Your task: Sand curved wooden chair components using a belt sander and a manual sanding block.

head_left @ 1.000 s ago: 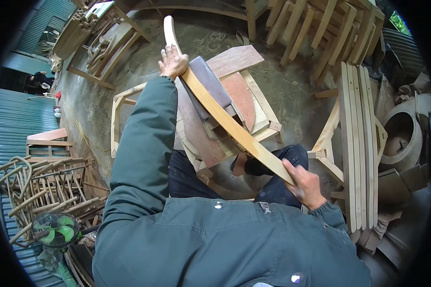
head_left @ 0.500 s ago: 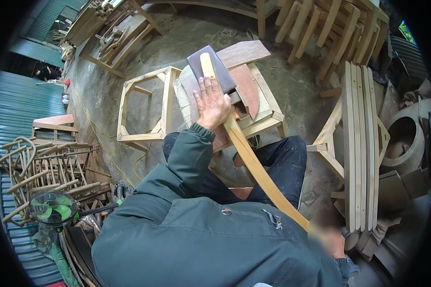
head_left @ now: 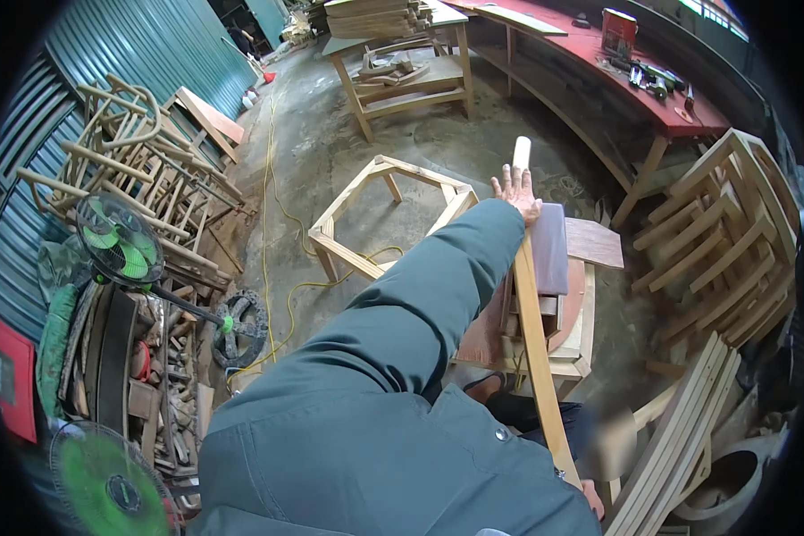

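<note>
A long, slightly curved wooden slat [head_left: 534,344] runs from my lap up past a block with a smooth grey-purple flat face [head_left: 550,259]. My left hand [head_left: 516,192] lies on the slat near its rounded far end, fingers stretched and spread. At the slat's near end is my right hand [head_left: 591,498], closed around it as far as I can see; the sleeve and a blurred patch hide most of it. The block rests on a low wooden stool frame [head_left: 590,330] together with reddish board pieces.
An open wooden stool frame [head_left: 330,214] stands left of the work, with a yellow cord [head_left: 272,179] on the floor. Two green-bladed fans [head_left: 121,237] and piled chair frames [head_left: 134,152] are at left. Stacked slats [head_left: 679,438] and chair parts [head_left: 724,241] flank the right; a red bench [head_left: 652,98] stands behind.
My left arm has stretched farther forward, and the slat has slid away from me, its far end now past the block. The view has turned toward the right and up.
</note>
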